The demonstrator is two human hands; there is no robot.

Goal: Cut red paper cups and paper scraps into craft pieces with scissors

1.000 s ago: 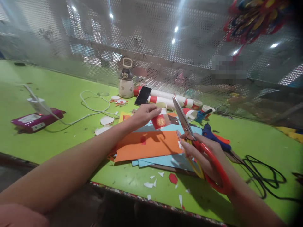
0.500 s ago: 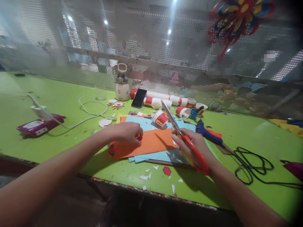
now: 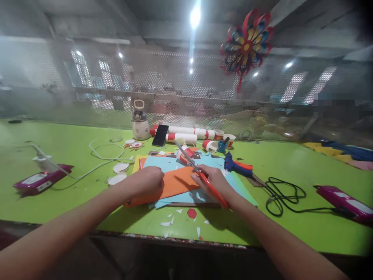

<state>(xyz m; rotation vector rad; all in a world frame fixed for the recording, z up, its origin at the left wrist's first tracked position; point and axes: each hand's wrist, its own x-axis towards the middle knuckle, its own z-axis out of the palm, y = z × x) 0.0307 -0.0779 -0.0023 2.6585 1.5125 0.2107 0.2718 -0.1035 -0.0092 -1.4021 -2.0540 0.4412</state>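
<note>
One green table [image 3: 291, 155] carries our work. On it we note blue sheets [image 3: 157, 159], probably laid as a base under the folded-looking orange sheet [image 3: 176, 182]. Our left hand [image 3: 147, 179] curls low over the orange sheet's left part, perhaps to steady it; its fingertips are hidden, so we cannot tell whether they grip anything. Our right hand [image 3: 215, 179] is wrapped around the scissors [image 3: 208, 184], blades directed up and away to the left, presumably to keep the points clear of the left hand. The glue gun [image 3: 234, 165] lies by the right edge of the stack, likely for easy reach. The paper cup [image 3: 181, 156] lies tilted on the blue sheets, just behind the blades. Nearer the table edge we find one red hexagon [image 3: 191, 213] and white scraps [image 3: 165, 224].

Compared with one second ago, our view takes in more ceiling, the left hand no longer holds the cup, and the scissors remain in the right hand. Against the half-second frame, the red piece at the left fingertips is out of sight.
</note>
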